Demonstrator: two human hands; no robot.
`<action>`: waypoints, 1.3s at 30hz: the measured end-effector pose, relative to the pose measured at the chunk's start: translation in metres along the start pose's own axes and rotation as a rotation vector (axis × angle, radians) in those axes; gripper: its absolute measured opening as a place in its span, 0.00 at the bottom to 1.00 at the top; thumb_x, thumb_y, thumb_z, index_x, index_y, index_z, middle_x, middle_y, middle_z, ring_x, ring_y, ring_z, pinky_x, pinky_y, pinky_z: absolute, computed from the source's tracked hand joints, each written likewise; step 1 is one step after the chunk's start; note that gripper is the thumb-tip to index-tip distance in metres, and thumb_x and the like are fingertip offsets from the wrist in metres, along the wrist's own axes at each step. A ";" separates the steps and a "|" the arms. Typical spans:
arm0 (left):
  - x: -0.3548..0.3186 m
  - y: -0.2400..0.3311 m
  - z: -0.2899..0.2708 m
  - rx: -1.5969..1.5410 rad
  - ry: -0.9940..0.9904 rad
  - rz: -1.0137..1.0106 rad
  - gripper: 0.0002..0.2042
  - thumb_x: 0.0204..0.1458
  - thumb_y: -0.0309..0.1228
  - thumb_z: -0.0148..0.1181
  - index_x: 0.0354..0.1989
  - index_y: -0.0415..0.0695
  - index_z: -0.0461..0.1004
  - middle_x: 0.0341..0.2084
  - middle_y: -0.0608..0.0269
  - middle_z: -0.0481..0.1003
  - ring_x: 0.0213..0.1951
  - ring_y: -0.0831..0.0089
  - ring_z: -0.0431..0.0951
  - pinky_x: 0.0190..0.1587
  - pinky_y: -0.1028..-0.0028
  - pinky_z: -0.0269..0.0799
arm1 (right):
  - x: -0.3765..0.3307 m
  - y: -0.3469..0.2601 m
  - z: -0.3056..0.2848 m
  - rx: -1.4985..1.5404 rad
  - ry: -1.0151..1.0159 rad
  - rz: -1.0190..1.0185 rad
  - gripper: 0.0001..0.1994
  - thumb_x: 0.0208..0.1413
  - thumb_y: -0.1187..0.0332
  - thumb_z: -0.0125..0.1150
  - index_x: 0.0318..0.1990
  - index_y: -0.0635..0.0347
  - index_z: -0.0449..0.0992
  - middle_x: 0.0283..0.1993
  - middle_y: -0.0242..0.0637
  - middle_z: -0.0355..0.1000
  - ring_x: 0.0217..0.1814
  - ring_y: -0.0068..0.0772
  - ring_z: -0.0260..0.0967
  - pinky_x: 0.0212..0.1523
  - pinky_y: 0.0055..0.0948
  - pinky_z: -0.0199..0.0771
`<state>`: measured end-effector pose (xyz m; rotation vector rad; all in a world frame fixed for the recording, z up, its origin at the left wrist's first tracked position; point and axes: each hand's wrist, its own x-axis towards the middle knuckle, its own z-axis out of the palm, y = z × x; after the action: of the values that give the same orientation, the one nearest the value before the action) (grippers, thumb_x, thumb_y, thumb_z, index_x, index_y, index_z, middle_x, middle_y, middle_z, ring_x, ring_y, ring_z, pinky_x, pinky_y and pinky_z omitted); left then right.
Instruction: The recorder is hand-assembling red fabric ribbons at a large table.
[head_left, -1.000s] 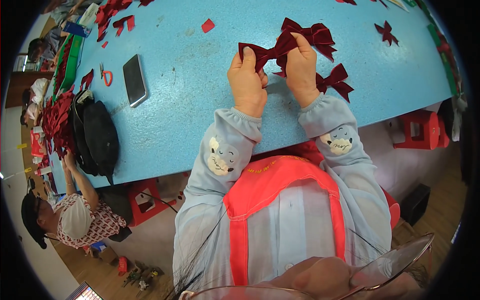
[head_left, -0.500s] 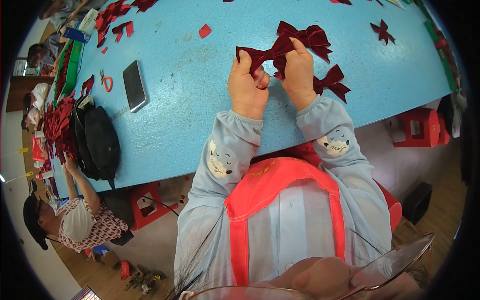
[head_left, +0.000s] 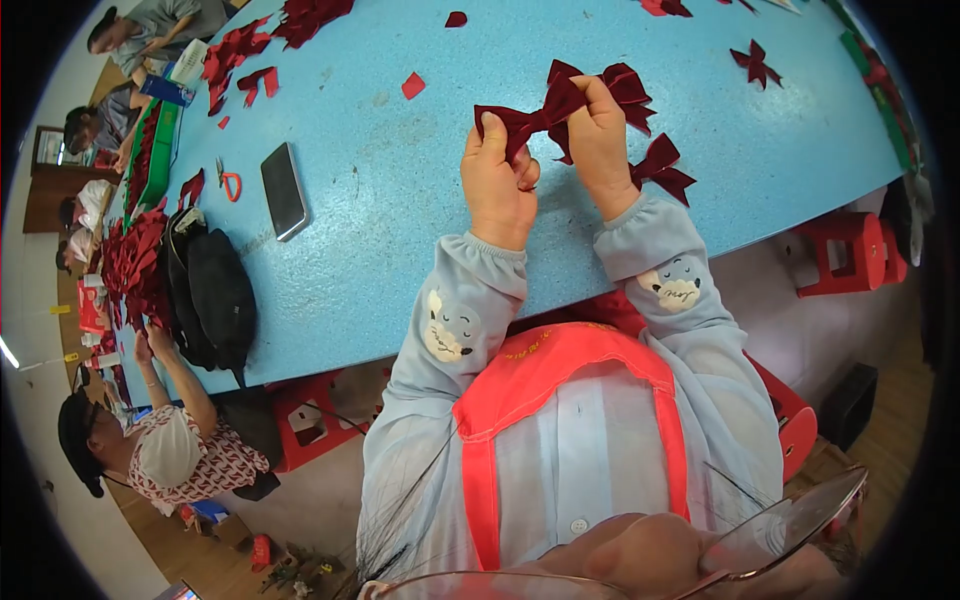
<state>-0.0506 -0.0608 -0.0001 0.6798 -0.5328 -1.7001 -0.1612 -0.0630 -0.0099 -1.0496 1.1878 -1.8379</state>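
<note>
Pinching a dark red ribbon bow [head_left: 545, 112] between left hand [head_left: 497, 185] and right hand [head_left: 600, 150], above the blue table [head_left: 400, 200].

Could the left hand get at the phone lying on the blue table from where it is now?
Probably yes. The phone lies face up on the blue table, off to the left of the left hand, with only bare tabletop between them. But the hand is pinching the dark red bow, which it would have to release first.
</note>
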 end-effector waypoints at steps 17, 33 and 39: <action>0.009 0.021 -0.013 0.348 -0.201 -0.250 0.12 0.57 0.36 0.48 0.39 0.38 0.69 0.27 0.58 0.75 0.27 0.72 0.75 0.28 0.75 0.71 | 0.028 -0.008 -0.035 0.076 -0.394 0.297 0.07 0.54 0.74 0.48 0.36 0.63 0.73 0.34 0.27 0.70 0.32 0.13 0.63 0.31 0.14 0.63; 0.011 0.020 0.000 0.432 -0.117 -0.328 0.10 0.59 0.36 0.44 0.36 0.42 0.65 0.20 0.64 0.67 0.16 0.79 0.63 0.15 0.79 0.57 | 0.018 -0.002 -0.022 -0.148 -0.374 -0.032 0.09 0.52 0.78 0.44 0.37 0.62 0.72 0.31 0.25 0.69 0.32 0.16 0.62 0.33 0.16 0.62; 0.006 0.004 0.007 0.375 -0.034 -0.142 0.09 0.60 0.36 0.42 0.30 0.44 0.61 0.15 0.69 0.59 0.13 0.82 0.53 0.13 0.80 0.47 | 0.010 0.006 -0.011 -0.252 -0.146 -0.256 0.07 0.54 0.77 0.43 0.35 0.64 0.70 0.29 0.26 0.67 0.31 0.15 0.60 0.33 0.15 0.61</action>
<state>-0.0537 -0.0676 0.0063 0.9769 -0.8566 -1.7634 -0.1744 -0.0692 -0.0155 -1.5120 1.2671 -1.7930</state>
